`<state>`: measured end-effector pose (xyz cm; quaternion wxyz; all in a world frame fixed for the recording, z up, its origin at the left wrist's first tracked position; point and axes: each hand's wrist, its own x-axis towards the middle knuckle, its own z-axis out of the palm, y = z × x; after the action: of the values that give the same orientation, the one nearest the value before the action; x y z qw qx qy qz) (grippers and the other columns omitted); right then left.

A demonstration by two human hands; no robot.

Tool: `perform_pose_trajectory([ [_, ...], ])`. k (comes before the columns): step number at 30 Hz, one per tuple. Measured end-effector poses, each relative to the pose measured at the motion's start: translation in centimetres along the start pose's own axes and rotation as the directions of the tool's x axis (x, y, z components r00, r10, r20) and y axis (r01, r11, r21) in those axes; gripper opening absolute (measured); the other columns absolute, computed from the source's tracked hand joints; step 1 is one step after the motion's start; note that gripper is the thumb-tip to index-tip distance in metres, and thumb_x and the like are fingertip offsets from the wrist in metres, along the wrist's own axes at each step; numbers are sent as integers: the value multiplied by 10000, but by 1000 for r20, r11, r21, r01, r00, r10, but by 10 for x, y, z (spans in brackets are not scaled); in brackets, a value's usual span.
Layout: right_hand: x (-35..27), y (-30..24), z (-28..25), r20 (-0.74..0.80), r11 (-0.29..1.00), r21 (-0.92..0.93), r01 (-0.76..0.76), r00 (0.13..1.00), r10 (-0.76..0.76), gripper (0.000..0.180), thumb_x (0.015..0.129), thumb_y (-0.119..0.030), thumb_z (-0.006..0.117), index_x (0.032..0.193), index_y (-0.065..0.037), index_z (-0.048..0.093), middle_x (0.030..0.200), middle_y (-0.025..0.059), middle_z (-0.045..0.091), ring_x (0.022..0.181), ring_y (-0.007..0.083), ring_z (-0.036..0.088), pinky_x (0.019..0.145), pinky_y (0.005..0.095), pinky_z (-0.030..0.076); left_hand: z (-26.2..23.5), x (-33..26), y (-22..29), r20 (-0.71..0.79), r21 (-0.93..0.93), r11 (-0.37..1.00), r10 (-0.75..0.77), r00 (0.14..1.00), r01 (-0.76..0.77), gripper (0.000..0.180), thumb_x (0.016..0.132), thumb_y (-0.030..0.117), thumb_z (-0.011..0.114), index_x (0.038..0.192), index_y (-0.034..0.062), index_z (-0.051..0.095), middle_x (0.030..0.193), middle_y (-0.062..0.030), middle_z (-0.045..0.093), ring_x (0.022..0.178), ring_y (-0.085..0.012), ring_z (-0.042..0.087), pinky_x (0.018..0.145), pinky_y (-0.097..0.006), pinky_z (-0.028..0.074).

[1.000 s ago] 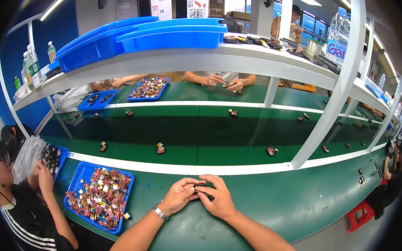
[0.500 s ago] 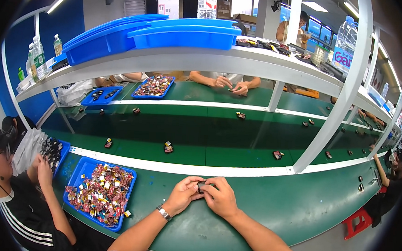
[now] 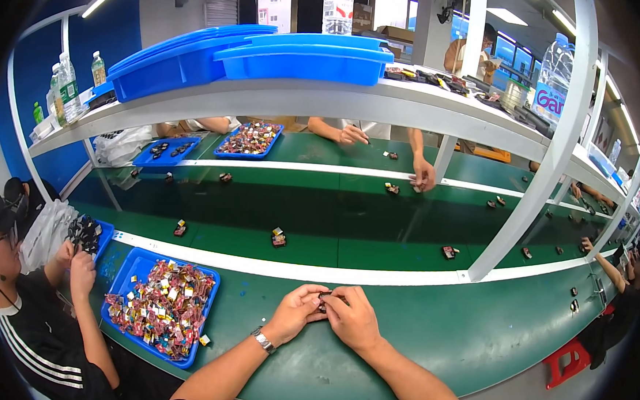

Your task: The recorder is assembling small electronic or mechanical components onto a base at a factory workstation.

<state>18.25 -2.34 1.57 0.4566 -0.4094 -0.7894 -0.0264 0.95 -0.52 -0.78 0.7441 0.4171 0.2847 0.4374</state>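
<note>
A small black plastic part [image 3: 323, 300] sits between my two hands above the green worktop, mostly covered by fingers. My left hand [image 3: 294, 316], with a metal watch on its wrist, pinches it from the left. The fingers of my right hand [image 3: 354, 318] are closed on it from the right. To the left of my hands stands a blue tray [image 3: 214, 296] heaped with small circuit boards [image 3: 163, 308] carrying white and yellow pieces. One loose piece [image 3: 204, 339] lies just outside the tray's right edge.
Beyond a white rail [image 3: 294, 271] runs a green belt [image 3: 309, 254] with spaced small assemblies [image 3: 279, 237]. A shelf post [image 3: 506, 219] rises at the right. A co-worker [image 3: 41, 329] sits at the left beside a tray of black parts [image 3: 83, 233]. Overhead, a shelf [image 3: 282, 99] holds blue trays.
My hands stay together on the black part, fingers shifting slightly. Across the belt, a co-worker's hand has reached out to the belt's far edge. The left co-worker's hands have drawn closer to each other.
</note>
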Motion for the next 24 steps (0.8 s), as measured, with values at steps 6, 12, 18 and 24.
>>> perform_pose_trajectory([
  [6, 0, -3, -2, -6, 999, -4, -50, 999, 50, 169, 742, -23, 722, 904, -66, 699, 910, 52, 608, 832, 233, 597, 687, 345, 535, 2, 0, 0, -7, 14, 1000, 3, 1000, -3, 267, 1018, 109, 503, 1273, 32, 506, 1198, -78, 634, 1103, -170, 615, 946, -350, 527],
  [12, -1, -4, 1, -21, 998, -19, -65, 998, 65, 163, 748, -27, 723, 905, -64, 701, 883, 54, 600, 817, 232, 600, 682, 350, 535, 5, 0, 1, -19, 38, 999, 3, 1000, -3, 244, 1015, 99, 502, 1245, 20, 525, 1186, -83, 637, 1086, -172, 622, 926, -352, 536],
  [18, -2, -5, -2, 10, 984, 95, -153, 988, 153, 191, 777, -26, 709, 966, -46, 688, 893, 75, 611, 807, 239, 616, 682, 330, 537, 5, 0, -3, -79, 123, 991, 61, 995, -51, 209, 995, 75, 539, 1193, 8, 552, 1134, -97, 651, 1019, -162, 646, 846, -314, 564],
  [24, -3, 2, 0, 106, 862, 363, -354, 935, 339, 154, 841, -47, 694, 990, -17, 676, 923, 93, 633, 720, 197, 656, 642, 297, 546, 6, 2, -9, -104, 229, 967, 142, 984, -115, 169, 986, 46, 551, 1144, -14, 554, 1063, -99, 666, 934, -142, 656, 788, -282, 564],
])
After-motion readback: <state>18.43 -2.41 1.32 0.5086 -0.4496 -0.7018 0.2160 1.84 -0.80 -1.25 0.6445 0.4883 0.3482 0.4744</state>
